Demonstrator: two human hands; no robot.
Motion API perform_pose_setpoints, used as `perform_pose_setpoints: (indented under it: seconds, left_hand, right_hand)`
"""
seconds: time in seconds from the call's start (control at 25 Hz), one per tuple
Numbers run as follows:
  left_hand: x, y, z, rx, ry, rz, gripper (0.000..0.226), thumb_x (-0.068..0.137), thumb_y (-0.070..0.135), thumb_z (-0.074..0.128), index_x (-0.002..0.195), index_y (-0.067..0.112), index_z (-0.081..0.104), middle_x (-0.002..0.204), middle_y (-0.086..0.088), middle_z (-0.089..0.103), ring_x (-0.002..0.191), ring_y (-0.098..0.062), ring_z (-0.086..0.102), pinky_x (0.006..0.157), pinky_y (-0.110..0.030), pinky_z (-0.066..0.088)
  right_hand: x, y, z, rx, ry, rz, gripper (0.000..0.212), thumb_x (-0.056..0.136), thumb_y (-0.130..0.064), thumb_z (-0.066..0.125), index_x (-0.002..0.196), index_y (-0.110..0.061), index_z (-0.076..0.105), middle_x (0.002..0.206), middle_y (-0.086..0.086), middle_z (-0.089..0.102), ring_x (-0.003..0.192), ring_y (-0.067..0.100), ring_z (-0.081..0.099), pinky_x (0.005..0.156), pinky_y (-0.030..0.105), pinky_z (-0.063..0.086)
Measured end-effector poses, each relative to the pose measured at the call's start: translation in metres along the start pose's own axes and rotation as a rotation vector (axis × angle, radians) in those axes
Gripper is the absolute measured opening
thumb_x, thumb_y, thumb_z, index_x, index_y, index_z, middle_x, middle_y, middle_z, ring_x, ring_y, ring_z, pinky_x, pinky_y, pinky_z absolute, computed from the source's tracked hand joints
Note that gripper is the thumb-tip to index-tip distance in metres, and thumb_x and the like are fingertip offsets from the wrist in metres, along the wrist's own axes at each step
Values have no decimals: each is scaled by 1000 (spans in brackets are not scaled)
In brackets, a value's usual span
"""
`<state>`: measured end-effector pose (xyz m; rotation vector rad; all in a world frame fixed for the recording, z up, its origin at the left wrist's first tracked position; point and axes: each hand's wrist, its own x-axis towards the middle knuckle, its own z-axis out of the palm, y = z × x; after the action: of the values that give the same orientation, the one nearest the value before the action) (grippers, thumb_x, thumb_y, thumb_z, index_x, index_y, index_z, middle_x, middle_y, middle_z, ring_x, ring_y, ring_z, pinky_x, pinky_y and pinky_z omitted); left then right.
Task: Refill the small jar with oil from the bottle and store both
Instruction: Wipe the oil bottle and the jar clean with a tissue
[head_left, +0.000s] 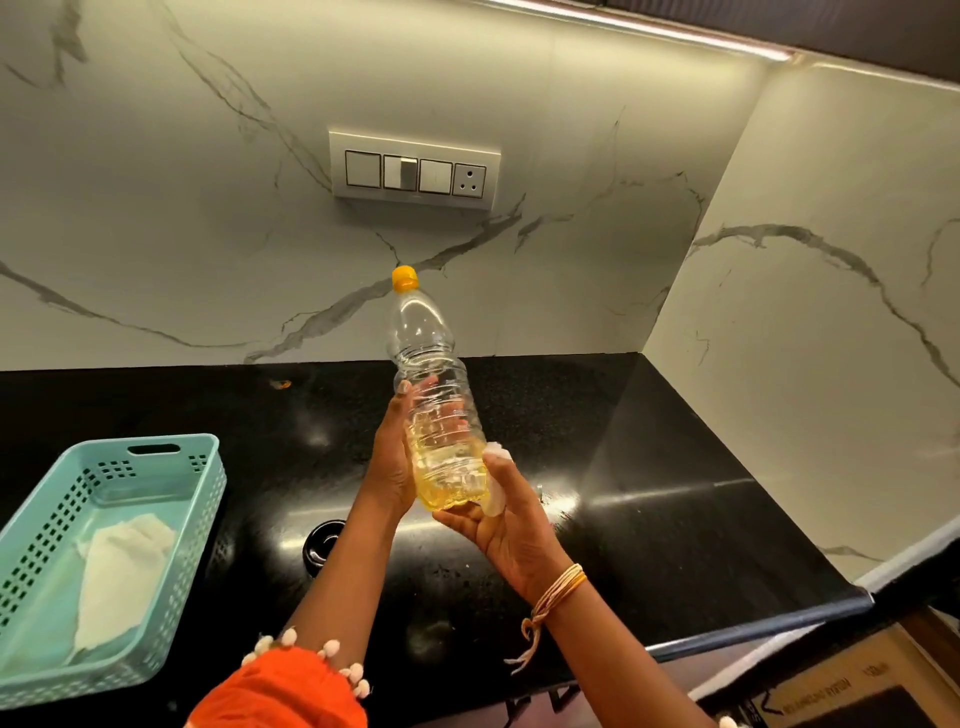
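Observation:
A clear plastic oil bottle (434, 400) with a yellow cap (404, 277) is held upright above the black counter, with yellow oil filling only its lower part. My left hand (390, 460) wraps its left side at mid height. My right hand (506, 525) cups the bottle's base and presses a piece of white tissue (494, 478) against it. Below my left forearm, a small dark round jar (323, 541) sits on the counter, partly hidden by the arm.
A teal perforated plastic basket (156, 519) stands at the left with a white cloth (122, 571) inside. The black counter (649, 493) ends at a front edge on the lower right. A marble wall with a switch panel (414, 171) rises behind.

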<state>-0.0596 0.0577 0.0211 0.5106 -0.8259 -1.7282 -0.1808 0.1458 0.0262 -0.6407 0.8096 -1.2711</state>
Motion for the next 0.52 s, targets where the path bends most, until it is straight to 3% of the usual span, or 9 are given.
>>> perform_pose_setpoints:
  seconds: [0.12, 0.28, 0.36, 0.4, 0.52]
  left_hand:
    - [2, 3, 2, 131, 68, 27, 64, 76, 56, 69, 121, 10, 62, 113, -20, 68, 105, -36, 66, 87, -46, 55]
    - [4, 2, 2, 186, 253, 13, 49, 77, 41, 71, 109, 4, 64, 93, -18, 68, 81, -30, 69, 72, -39, 58]
    - [0, 1, -4, 146, 245, -43, 69, 70, 49, 78, 119, 4, 61, 99, -20, 67, 84, -30, 68, 74, -40, 57]
    - [-1, 1, -8, 109, 229, -70, 80, 64, 53, 80, 124, 5, 58, 102, -20, 66, 88, -31, 68, 77, -42, 56]
    - [-5, 4, -18, 1, 119, -113, 90, 57, 59, 80, 126, 7, 56, 102, -19, 67, 88, -32, 67, 80, -44, 56]
  right_hand:
    - [4, 0, 3, -388, 140, -277, 63, 67, -42, 71, 125, -23, 54, 120, 9, 63, 104, 26, 66, 81, 39, 59]
    - [3, 9, 4, -1095, 301, -643, 42, 82, -19, 64, 121, -29, 57, 109, -2, 54, 96, 4, 55, 81, 12, 47]
    - [1, 15, 3, -1158, 273, -703, 37, 87, -7, 57, 119, -24, 60, 109, -2, 53, 97, 3, 54, 83, 12, 46]
    - [1, 15, 2, -1119, 252, -711, 34, 89, -4, 55, 116, -23, 62, 108, -3, 52, 97, 5, 55, 82, 18, 50]
    - [5, -6, 5, -896, 251, -651, 29, 94, -2, 52, 102, -26, 66, 102, 3, 53, 82, 18, 63, 65, 31, 59]
